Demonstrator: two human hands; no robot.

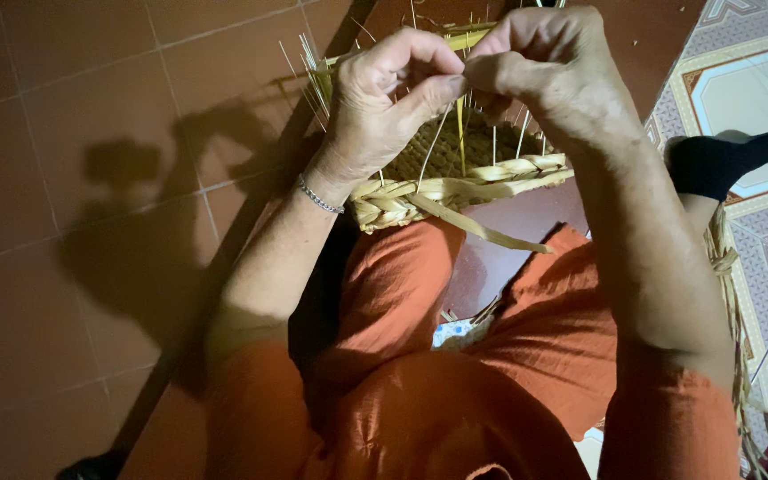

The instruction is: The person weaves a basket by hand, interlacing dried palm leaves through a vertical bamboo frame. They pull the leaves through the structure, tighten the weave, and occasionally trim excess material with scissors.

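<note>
Looking down from the head camera, the left hand (384, 98) and right hand (544, 67) meet fingertip to fingertip, both pinching a thin straw strand (460, 133) above a half-woven straw basket (455, 187). The basket sits just below both hands, resting against orange-clad knees; its braided rim (420, 197) faces the wrists. A loose flat strand (482, 227) trails off the rim. Open red floor tiles (91, 133) lie left of the left hand; patterned tiles (740, 80) lie beyond the right.
</note>
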